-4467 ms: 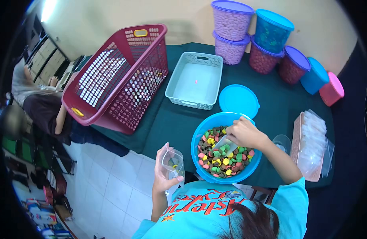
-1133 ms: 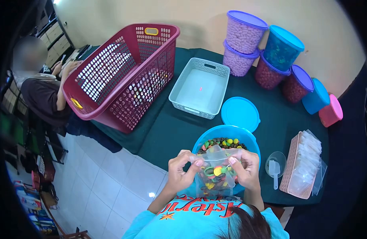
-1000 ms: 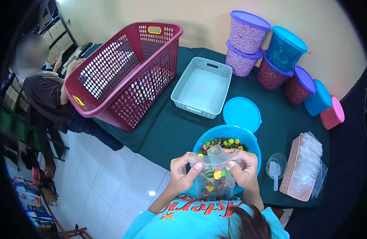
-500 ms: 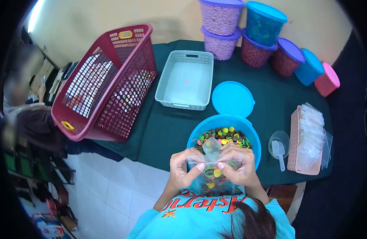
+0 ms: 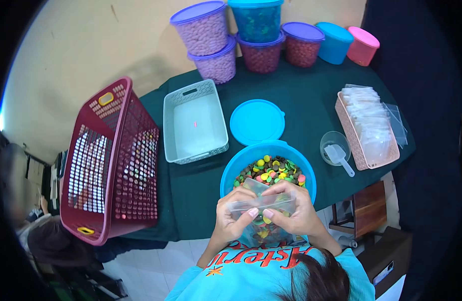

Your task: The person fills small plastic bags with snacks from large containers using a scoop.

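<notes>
Pinching a clear plastic bag [image 5: 265, 233] by its top edge, closed left hand [image 5: 233, 215] and right hand [image 5: 297, 215] hold it over the near rim of a round blue plastic tub [image 5: 307, 175] (bare dark-green cloth [image 5: 197, 200] lies leftward).

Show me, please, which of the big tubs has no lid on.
The wide blue tub, nearest the left hand and right hand. Its colourful pieces lie uncovered, whereas the back tubs all wear lids.
</notes>
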The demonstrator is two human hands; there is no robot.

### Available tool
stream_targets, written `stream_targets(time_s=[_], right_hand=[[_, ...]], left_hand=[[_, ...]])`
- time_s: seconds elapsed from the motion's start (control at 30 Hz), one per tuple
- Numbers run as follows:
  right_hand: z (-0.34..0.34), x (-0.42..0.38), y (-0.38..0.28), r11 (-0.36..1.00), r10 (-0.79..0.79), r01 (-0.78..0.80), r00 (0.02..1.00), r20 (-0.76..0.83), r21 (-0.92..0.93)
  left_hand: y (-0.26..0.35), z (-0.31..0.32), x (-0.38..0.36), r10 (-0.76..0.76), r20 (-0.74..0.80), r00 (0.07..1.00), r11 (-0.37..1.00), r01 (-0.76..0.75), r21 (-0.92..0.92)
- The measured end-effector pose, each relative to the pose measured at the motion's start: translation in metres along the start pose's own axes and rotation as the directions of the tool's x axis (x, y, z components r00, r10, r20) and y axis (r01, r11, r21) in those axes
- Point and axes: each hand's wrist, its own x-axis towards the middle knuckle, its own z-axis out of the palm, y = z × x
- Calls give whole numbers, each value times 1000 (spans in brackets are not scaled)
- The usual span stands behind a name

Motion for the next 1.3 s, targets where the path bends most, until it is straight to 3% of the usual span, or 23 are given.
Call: stream_targets(time_s=[0.07,0.27,0.4,0.53,0.63,0.87,1.03,1.1,1.23,1.3], right_hand=[[1,-3,-1,998,-37,36,999,-32,-49],[5,-11,-1,988,-73,52,987,-142,-147],[5,-14,6,987,-125,101,973,-196,-128],[5,-18,11,982,-142,106,961,-237,-159],[2,-16,9,981,-70,34,980,-185,-192],[-10,-9,15,986,-83,77,996,-39,-147],[-31,-10,16,988,-40,47,998,44,-150],[-39,-10,20,991,9,-3,999,48,-131],[-53,-8,29,994,-50,61,992,113,-95],[-58,-5,28,996,-34,47,986,165,-77]], left_hand=[[4,1,2,-73,36,997,996,74,-41],[4,0,6,22,196,980,1000,-20,-10],[5,7,9,106,186,977,984,-130,120],[1,9,6,58,167,984,987,-82,139],[-2,7,5,11,91,996,992,-22,124],[0,5,1,-8,5,1000,968,6,250],[5,16,-9,-142,-116,983,959,165,230],[2,22,-13,-114,-162,980,961,151,232],[-2,27,-22,-1,-187,982,944,62,324],[-1,30,-27,-16,-239,971,941,96,326]])
